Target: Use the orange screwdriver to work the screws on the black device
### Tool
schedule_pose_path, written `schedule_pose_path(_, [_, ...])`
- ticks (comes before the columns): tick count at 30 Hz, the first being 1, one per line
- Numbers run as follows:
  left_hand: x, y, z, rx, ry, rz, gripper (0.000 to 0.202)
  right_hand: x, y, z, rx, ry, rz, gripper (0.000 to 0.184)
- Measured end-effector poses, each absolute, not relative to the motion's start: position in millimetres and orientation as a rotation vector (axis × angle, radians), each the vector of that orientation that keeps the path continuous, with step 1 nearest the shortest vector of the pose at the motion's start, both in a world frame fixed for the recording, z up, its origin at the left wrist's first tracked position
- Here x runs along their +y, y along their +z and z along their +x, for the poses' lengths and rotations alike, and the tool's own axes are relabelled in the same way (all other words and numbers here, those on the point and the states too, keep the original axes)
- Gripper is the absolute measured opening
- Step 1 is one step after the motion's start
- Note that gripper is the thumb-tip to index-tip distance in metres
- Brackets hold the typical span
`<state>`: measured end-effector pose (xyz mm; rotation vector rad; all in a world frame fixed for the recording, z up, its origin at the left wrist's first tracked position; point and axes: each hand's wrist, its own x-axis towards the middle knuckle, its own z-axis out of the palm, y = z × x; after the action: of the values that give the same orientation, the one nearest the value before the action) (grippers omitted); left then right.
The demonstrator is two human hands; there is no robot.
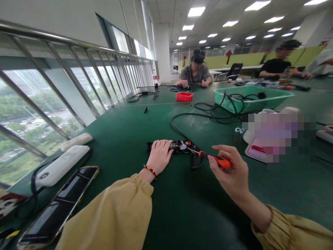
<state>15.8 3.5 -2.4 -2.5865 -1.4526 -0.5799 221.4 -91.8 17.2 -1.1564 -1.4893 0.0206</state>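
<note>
A small black device with exposed circuit parts (pixel 180 146) lies on the green table (pixel 125 125) in front of me. My left hand (pixel 159 156) rests flat on its left end, fingers stretched over it, pressing it down. My right hand (pixel 230 172) is closed round the orange handle of a screwdriver (pixel 214 159). The screwdriver's thin tip reaches left to the device's right end. A black cable (pixel 182 132) runs from the device back toward a basket.
A phone (pixel 61 203), a white power bank (pixel 62 165) and a white case (pixel 78 140) lie at the left edge by the railing. A green basket (pixel 273 99) with cables and a red tray (pixel 184 96) stand farther back. Two other people sit at the far side.
</note>
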Motion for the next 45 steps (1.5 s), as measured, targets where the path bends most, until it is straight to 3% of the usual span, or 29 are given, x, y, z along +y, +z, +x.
schedule_pose_path(3, [3.4,-2.8,15.9,-1.449,-0.571,-2.585,0.031,-90.3,15.8,221.9,-1.431,-0.039,-1.118,0.036])
schedule_pose_path(8, [3.6,-3.7,16.2,-1.458,-0.562,-2.584,0.032,-89.8,14.6,221.8,-1.453,0.025,-1.211,0.023])
schedule_pose_path(12, [4.1,-4.0,15.9,-1.461,-0.566,-2.589,0.032,-89.4,14.3,221.0,-1.387,-0.021,-1.103,0.047])
schedule_pose_path(17, [4.1,-3.9,15.7,-1.446,-0.591,-2.585,0.031,-89.0,12.0,223.1,-1.440,-0.001,-1.225,0.021])
schedule_pose_path(21, [3.7,-3.6,15.8,-1.449,-0.578,-2.587,0.031,-89.1,13.4,223.7,-1.392,-0.059,-1.137,0.039])
schedule_pose_path(26, [3.2,-2.7,16.2,-1.456,-0.570,-2.591,0.031,-89.9,14.7,223.0,-1.449,0.013,-1.250,0.018])
schedule_pose_path(31, [2.2,-1.1,17.1,-1.474,-0.540,-2.590,0.032,-89.4,16.2,222.3,-1.407,-0.049,-1.165,0.032])
schedule_pose_path(36, [2.5,-2.3,16.7,-1.476,-0.536,-2.576,0.032,-90.1,16.4,222.7,-1.450,0.060,-1.241,0.016])
schedule_pose_path(40, [3.2,-4.0,16.2,-1.472,-0.536,-2.572,0.033,-89.7,15.7,223.6,-1.395,-0.036,-1.132,0.036])
schedule_pose_path(45, [3.7,-5.3,16.2,-1.454,-0.546,-2.565,0.032,-88.9,14.1,225.0,-1.430,0.027,-1.234,0.018])
